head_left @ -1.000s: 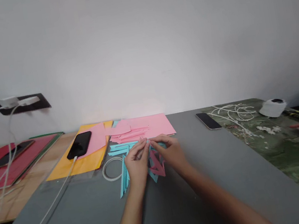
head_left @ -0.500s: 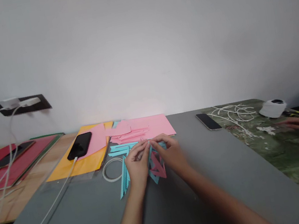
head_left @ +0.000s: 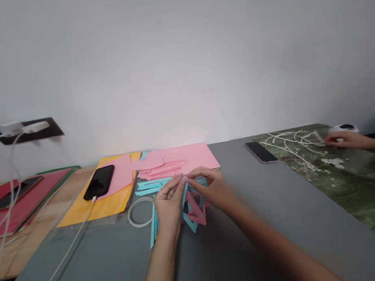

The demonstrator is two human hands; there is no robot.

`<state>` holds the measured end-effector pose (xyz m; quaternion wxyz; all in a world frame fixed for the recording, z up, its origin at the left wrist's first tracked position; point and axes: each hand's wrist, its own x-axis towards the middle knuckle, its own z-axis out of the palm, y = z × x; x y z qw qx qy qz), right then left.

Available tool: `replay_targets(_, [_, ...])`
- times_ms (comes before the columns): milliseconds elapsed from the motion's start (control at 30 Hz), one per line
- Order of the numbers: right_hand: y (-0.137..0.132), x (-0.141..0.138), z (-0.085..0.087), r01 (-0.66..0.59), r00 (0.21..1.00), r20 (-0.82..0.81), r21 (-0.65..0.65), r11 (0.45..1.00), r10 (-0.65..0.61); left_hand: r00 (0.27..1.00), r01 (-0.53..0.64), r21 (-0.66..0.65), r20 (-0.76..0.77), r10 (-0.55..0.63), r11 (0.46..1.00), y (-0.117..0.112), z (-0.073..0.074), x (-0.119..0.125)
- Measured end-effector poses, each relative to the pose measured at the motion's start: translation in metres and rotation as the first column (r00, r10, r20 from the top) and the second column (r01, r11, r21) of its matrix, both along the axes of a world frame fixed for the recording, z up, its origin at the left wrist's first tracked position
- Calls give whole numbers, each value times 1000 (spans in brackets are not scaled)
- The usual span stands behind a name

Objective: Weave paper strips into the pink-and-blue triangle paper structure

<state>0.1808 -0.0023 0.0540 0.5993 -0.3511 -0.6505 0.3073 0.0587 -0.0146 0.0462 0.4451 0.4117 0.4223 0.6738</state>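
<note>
Beyond, pale wall (head_left: 173,56); below paper frame (head_left: 199,216), gray tabletop (head_left: 284,201).

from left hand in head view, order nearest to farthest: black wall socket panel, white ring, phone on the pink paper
1. White ring, just left of the left hand
2. Phone on the pink paper, farther left and beyond
3. Black wall socket panel, far left

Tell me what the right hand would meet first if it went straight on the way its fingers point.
Most likely the left hand, which lies just ahead of the right hand at the top of the pink and blue paper shape. The exact gap in depth is hard to judge.
</note>
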Motion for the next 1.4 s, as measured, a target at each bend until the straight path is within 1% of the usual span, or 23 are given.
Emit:
replay_targets(67, [1,1,0,-1,1000,-15,-5,1000,1,999,31,-26,18,-31,999,0,1,-1])
replay_targets(133, [0,0,0,2,999,-33,-12,1000,-3,999,38,-17,23,-38,999,0,0,-1])
replay_targets(267, [-1,-1,1,1,999,-46,-21,1000,-2,1000,-25,71,-13,27,997,1,-2,1])
replay_targets(367, [-1,-1,1,-5,999,-40,-22,1000,4,993,-67,160,-90,82,985,1,-3,2])
replay_targets(433, [-1,0,1,6,999,-40,-36,999,-8,975,-86,222,-182,128,971,0,-4,2])
replay_targets(533, [0,1,2,32,998,-53,-69,997,-36,917,-98,311,-340,207,945,-1,-3,1])
replay_targets(600, [0,1,2,35,997,-61,-80,996,-40,878,-98,357,-408,249,929,-2,-2,0])
replay_targets(667, [0,0,3,40,997,-64,-91,995,-46,860,-106,381,-428,276,919,-3,-2,0])
replay_targets(800, [0,0,2,55,997,-42,-125,991,-60,858,-133,372,-421,295,919,-4,-3,0])
replay_targets(867, [0,0,2,57,998,-11,-109,992,-58,843,-143,379,-437,314,914,-4,-3,0])
replay_targets(1033, [-4,0,4,69,996,65,-20,997,-68,766,-134,452,-518,382,882,-5,0,-2])
replay_targets(1133, [-7,-2,8,105,989,99,15,994,-106,737,-123,483,-541,406,867,-6,1,-3])
replay_targets(1267, [-11,-4,10,166,967,181,73,983,-177,728,-134,498,-537,426,857,-6,1,-4])
replay_targets(1400, [-12,-5,9,197,943,235,173,965,-234,742,-119,498,-530,410,859,-6,1,-3])
